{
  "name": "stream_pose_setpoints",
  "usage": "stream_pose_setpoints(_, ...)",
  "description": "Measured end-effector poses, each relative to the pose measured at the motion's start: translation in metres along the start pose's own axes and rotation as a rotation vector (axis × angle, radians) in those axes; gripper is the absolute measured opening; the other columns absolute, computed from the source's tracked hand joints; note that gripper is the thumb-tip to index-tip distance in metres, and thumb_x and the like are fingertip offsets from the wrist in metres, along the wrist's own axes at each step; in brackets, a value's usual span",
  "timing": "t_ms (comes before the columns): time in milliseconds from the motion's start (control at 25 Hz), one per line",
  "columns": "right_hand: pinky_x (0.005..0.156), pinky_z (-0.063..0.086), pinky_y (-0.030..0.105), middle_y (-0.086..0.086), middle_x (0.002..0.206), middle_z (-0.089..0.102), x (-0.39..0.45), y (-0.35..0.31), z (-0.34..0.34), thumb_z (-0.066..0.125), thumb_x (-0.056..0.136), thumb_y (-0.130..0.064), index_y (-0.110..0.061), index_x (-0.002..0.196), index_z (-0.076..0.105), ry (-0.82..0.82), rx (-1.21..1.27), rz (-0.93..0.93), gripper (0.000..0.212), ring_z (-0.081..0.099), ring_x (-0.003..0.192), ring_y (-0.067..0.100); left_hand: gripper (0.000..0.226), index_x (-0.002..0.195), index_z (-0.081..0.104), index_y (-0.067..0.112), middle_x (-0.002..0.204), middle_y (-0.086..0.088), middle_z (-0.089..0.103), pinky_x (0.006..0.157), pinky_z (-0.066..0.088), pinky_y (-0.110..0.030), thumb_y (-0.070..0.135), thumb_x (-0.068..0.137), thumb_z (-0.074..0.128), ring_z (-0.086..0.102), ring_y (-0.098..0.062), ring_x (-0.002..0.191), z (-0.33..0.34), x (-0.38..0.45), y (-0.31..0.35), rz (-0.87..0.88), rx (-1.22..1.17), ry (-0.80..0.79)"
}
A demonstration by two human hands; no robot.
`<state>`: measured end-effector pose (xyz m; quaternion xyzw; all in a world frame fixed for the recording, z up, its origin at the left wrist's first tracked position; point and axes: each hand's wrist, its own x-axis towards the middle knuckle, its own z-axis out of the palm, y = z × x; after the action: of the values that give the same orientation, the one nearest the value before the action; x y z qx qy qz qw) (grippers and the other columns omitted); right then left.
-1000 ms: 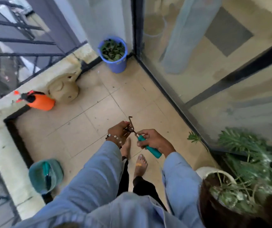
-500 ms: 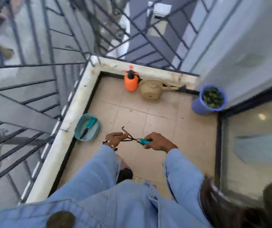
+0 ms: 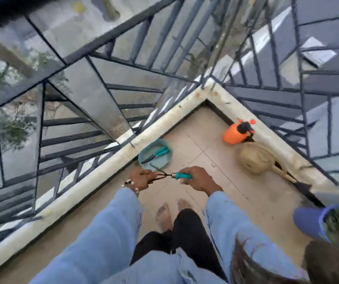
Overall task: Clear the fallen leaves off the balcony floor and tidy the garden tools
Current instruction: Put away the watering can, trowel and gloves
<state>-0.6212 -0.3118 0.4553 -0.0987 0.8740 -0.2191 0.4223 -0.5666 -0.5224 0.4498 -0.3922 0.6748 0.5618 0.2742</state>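
Swinging further left since half a second ago, the view is now putting the teal basin (image 3: 146, 161) just ahead of the hands instead of off to the side, while the orange sprayer (image 3: 234, 135) and tan watering can (image 3: 255, 159) are sitting by the parapet on the right. Both hands are holding the hand rake (image 3: 165, 175) level above the balcony floor (image 3: 215, 199): the right hand (image 3: 197, 179) is wrapping its fingers round the teal handle, and the left hand (image 3: 141, 179) is pinching the metal prongs. A second teal-handled tool (image 3: 155, 154) is already lying in the basin. Likely the rake is heading there too, and the risks are looking plain enough: curved prongs could be scraping the left fingers if the hands pull apart, a careless drop could be tipping the shallow basin or clattering onto bare feet (image 3: 164, 216), and the blue pot of leaves (image 3: 326, 224) is standing close to the right elbow.
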Motion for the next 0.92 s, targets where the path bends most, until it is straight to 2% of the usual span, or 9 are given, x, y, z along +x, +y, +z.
stream_pose_setpoints(120,0.088,0.034,0.033,0.005,0.121,0.056,0.061,-0.013,-0.006,0.06,0.091,-0.028,-0.029,0.126,0.057,0.085,-0.187,-0.041,0.036,0.044,0.119,0.028,0.007,0.08,0.068,0.014,0.085,-0.008,0.061,0.063,0.041,-0.027,0.016,0.085,0.071,0.054,-0.019,0.081,-0.012,0.035,-0.001,-0.083,-0.152,0.082)
stream_pose_setpoints(200,0.091,0.035,0.041,0.007,0.123,0.052,0.115,-0.011,0.003,0.056,0.092,-0.03,-0.031,0.128,0.054,0.061,-0.291,-0.061,0.036,0.04,0.121,0.03,0.009,0.091,0.066,0.012,0.092,-0.007,0.062,0.068,0.043,-0.028,0.014,0.085,0.072,0.054,-0.017,0.085,-0.012,0.075,-0.008,-0.126,-0.248,0.165)
stream_pose_setpoints(280,0.096,0.034,0.04,0.006,0.128,0.048,0.179,-0.002,0.022,0.055,0.093,-0.031,-0.032,0.129,0.052,0.035,-0.337,-0.068,0.036,0.036,0.124,0.03,0.017,0.102,0.065,0.009,0.096,-0.007,0.062,0.068,0.045,-0.028,0.014,0.086,0.071,0.055,-0.018,0.087,-0.009,0.126,-0.022,-0.156,-0.291,0.231)
stream_pose_setpoints(440,0.107,0.026,0.043,0.003,0.134,0.043,0.302,0.025,0.072,0.054,0.093,-0.032,-0.037,0.127,0.054,0.022,-0.348,-0.117,0.034,0.027,0.13,0.028,0.019,0.106,0.065,0.013,0.084,-0.003,0.062,0.063,0.046,-0.027,0.024,0.091,0.065,0.05,-0.014,0.066,-0.005,0.234,-0.066,-0.22,-0.286,0.296)
stream_pose_setpoints(560,0.112,0.019,0.05,0.006,0.137,0.041,0.4,0.051,0.125,0.051,0.095,-0.027,-0.034,0.129,0.053,-0.063,-0.402,-0.126,0.035,0.024,0.134,0.03,0.019,0.108,0.064,0.017,0.074,-0.002,0.061,0.065,0.047,-0.028,0.025,0.091,0.063,0.05,-0.016,0.062,0.0,0.32,-0.108,-0.268,-0.26,0.321)
stream_pose_setpoints(680,0.111,0.017,0.058,0.008,0.136,0.044,0.481,0.077,0.173,0.051,0.096,-0.027,-0.031,0.131,0.051,-0.13,-0.465,-0.17,0.036,0.023,0.136,0.034,0.032,0.109,0.067,0.021,0.086,-0.011,0.068,0.082,0.053,-0.037,0.03,0.078,0.064,0.061,-0.028,0.077,0.009,0.393,-0.151,-0.277,-0.217,0.346)
stream_pose_setpoints(760,0.112,0.014,0.061,0.008,0.142,0.04,0.516,0.092,0.196,0.053,0.096,-0.024,-0.03,0.134,0.05,-0.163,-0.491,-0.178,0.039,0.02,0.138,0.034,0.038,0.12,0.067,0.02,0.099,-0.012,0.071,0.089,0.052,-0.034,0.024,0.082,0.061,0.062,-0.027,0.087,0.014,0.422,-0.172,-0.256,-0.094,0.346)
stream_pose_setpoints(840,0.114,0.01,0.061,0.009,0.148,0.033,0.543,0.104,0.218,0.051,0.096,-0.021,-0.03,0.136,0.047,-0.186,-0.538,-0.175,0.041,0.015,0.142,0.035,0.036,0.127,0.064,0.02,0.108,-0.008,0.071,0.086,0.046,-0.025,0.016,0.091,0.057,0.064,-0.025,0.099,0.023,0.443,-0.191,-0.22,0.052,0.366)
stream_pose_setpoints(920,0.114,0.01,0.059,0.013,0.148,0.031,0.557,0.11,0.234,0.048,0.097,-0.021,-0.03,0.138,0.045,-0.167,-0.583,-0.174,0.042,0.017,0.141,0.036,0.033,0.122,0.066,0.016,0.109,-0.008,0.071,0.08,0.043,-0.022,0.012,0.091,0.058,0.064,-0.025,0.102,0.034,0.452,-0.203,-0.189,0.083,0.429)
